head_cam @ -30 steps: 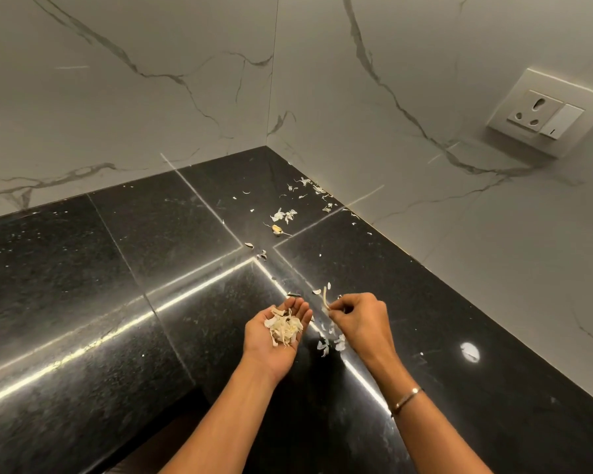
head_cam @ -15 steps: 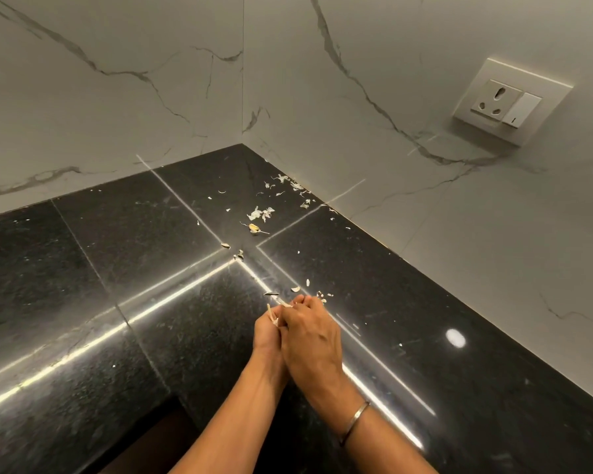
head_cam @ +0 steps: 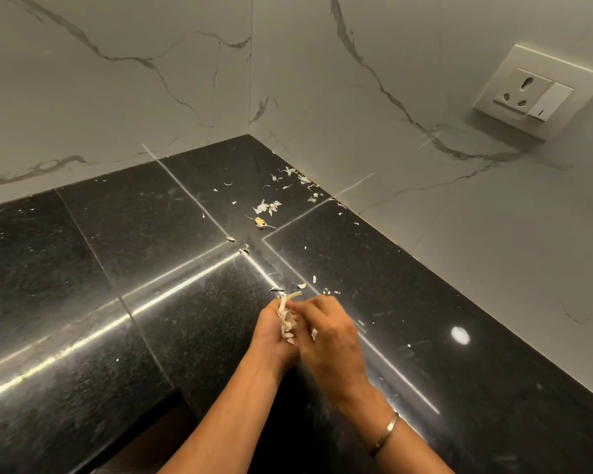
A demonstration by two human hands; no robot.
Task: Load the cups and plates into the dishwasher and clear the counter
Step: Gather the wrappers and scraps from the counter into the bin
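Two hands meet over the counter, left hand cupping peels, right hand curled over them.

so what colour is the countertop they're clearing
Glossy black with fine pale speckles. The countertop shows best in the head view, around the scattered peels.

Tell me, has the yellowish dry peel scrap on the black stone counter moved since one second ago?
No. The yellowish dry peel scrap still lies just beyond the crossing of counter joints.
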